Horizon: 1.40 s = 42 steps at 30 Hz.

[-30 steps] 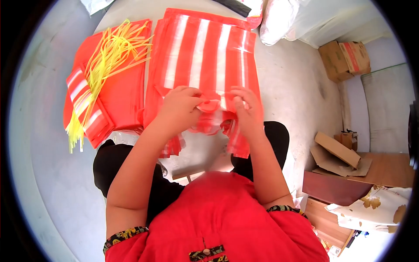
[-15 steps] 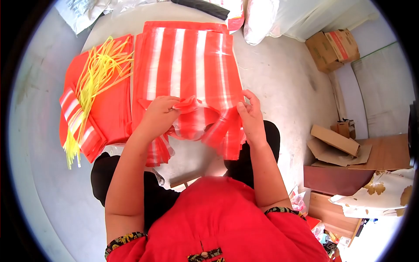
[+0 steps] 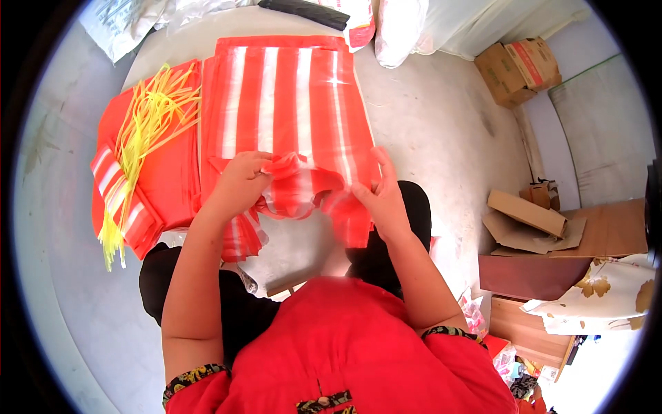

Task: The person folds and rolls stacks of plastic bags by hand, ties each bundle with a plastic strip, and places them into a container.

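Note:
A stack of red-and-white striped plastic bags (image 3: 286,103) lies flat on the table in front of me. My left hand (image 3: 241,185) is closed on the gathered near edge of the top striped plastic bag, which bunches up beside its fingers. At the stack's near right corner is my right hand (image 3: 383,201), its thumb stretched left against the bag and its index finger pointing away, apart from the thumb. Between the hands the bag's edge sags in a curve. Loose strips of the bags hang over the table's near edge on both sides.
Left of the stack lie plain red plastic sheets (image 3: 181,172), with a tangle of yellow strips (image 3: 148,114) and a folded striped bundle (image 3: 131,207) on top. A black roll (image 3: 307,12) is at the back. Cardboard boxes (image 3: 517,72) stand far right; an opened carton (image 3: 527,221) is nearer.
My right hand has shifted left and its thumb has swung inward over the bag. The left hand keeps its hold on the gathered edge. The whole view has shifted slightly.

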### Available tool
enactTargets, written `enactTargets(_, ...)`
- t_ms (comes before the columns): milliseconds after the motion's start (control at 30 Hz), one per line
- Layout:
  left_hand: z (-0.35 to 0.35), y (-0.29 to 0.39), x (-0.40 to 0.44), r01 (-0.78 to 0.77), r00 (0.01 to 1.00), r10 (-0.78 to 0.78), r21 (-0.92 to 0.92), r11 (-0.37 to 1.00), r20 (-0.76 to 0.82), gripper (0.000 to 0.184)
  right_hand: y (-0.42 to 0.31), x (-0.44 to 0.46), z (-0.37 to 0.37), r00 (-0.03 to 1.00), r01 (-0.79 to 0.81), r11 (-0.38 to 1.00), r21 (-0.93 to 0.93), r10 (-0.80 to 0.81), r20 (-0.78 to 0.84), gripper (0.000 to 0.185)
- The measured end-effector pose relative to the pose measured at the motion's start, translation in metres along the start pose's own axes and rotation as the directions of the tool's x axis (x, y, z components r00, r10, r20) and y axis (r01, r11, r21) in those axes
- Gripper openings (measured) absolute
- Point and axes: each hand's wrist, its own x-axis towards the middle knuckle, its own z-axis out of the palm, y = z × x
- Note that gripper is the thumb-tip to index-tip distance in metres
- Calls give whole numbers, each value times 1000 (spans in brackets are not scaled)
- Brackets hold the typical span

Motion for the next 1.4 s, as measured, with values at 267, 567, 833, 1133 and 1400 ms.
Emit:
enactTargets(267,11,2,-16,-307,942,335,467,829,25,41,-8,-42,-15,938,278,916,-288,-195,287,48)
enactTargets(567,20,1,-21,-358,910,414,536,765,16,49,-56,27,17,860,-2,995,-97,51,508,28)
enactTargets(833,16,-3,-17,-429,876,478,545,720,58,36,-52,64,41,771,-347,937,38,262,581,32)
enactTargets(1133,17,-4,-20,-433,873,485,539,723,52,37,-49,69,61,894,-54,979,-199,136,426,26)
enactTargets(1400,20,-2,-25,-337,925,381,485,807,7,32,-47,77,76,914,2,925,-380,153,377,26)
